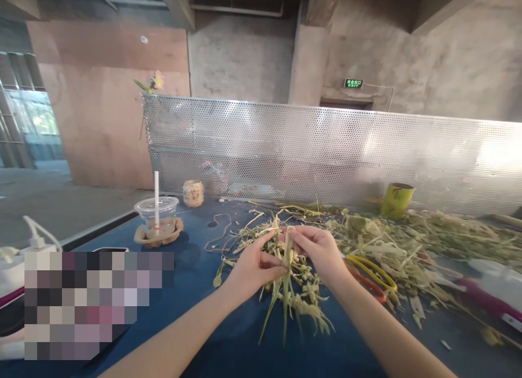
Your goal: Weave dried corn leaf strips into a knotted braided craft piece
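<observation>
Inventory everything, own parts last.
Table: 1, blue, foreground
Perforated panel: 1, silver, behind table
Concrete wall: 1, grey, background
Board: 1, pinkish, back left
Window: 1, whitish, left
Exit sign: 1, green, back right
Flower: 1, pink, above panel
Plastic cup with straw: 1, clear, left
Cardboard holder: 1, brown, under cup
Jar: 1, beige, by panel
Cylinder: 1, yellow-green, right
Plant strips: uncountable, greenish, centre, right
Loops: 2, yellow, orange, right
String: 1, pale, beside cup
Unclear objects: 2, white, side edges
Left grip, right grip: 1 each, pinching strips, centre
Forearms: 2, bare, foreground
</observation>
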